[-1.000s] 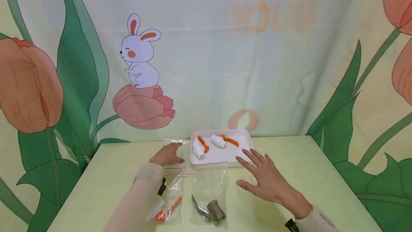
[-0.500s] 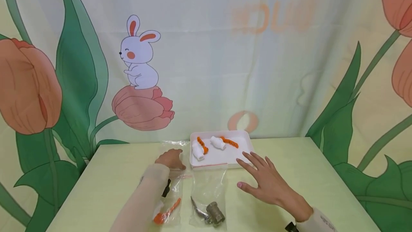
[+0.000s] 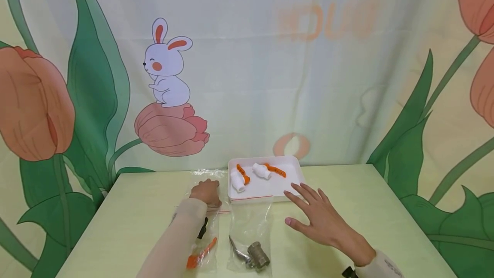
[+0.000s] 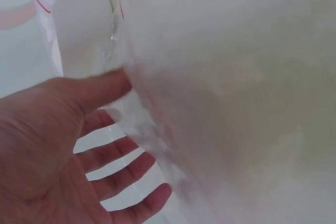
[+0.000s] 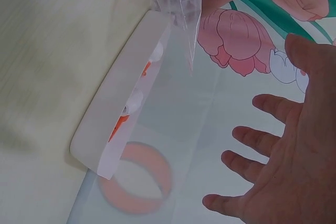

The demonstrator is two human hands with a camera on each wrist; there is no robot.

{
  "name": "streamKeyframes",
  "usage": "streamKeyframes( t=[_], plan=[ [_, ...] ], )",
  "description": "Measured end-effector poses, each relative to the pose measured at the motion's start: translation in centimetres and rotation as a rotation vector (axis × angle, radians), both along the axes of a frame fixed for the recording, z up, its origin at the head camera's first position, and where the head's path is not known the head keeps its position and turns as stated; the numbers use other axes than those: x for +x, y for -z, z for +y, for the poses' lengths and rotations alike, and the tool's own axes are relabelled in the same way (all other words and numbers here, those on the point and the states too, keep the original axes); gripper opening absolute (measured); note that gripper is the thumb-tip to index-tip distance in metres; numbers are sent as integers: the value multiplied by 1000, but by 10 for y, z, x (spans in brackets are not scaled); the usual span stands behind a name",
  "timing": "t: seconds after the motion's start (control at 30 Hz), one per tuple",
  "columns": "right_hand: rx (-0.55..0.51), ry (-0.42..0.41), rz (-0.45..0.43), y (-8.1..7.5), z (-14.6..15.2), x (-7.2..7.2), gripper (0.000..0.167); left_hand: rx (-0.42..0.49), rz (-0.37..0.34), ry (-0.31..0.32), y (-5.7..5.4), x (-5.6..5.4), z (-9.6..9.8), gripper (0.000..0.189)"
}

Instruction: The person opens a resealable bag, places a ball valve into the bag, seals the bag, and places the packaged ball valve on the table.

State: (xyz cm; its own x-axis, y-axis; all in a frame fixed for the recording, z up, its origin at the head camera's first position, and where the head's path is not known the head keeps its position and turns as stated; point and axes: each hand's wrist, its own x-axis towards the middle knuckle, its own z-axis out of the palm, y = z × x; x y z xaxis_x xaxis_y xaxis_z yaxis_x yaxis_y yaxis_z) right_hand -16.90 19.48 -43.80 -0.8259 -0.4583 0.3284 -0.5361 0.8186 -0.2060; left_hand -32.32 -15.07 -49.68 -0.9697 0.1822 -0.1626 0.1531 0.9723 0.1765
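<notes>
Has the left hand at the edge of a clear zip bag, with thumb and fingers parted; cannot tell if touching it. Has this bag under and beyond the hand, just left of the white tray. Holds the right hand spread near the tray.

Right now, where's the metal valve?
Head view, bottom centre: the metal valve lies in a clear bag below the white tray, right of the bagged orange lever.
</notes>
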Motion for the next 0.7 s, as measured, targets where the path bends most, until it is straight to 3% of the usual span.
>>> streamKeyframes(
  t=[0.13,0.2,0.5,0.7],
  plan=[
    [-7,-4,-13,0,0,1,66,-19,59,32,4,-3,0,18],
    [-3,-4,-13,0,0,0,66,-20,84,43,4,-2,-1,9],
    [-8,-5,5,-9,-1,1,67,-9,239,43,-18,5,-7,10],
    [-23,-8,0,-14,-6,0,67,5,362,32,-24,5,-12,21]
  ],
)
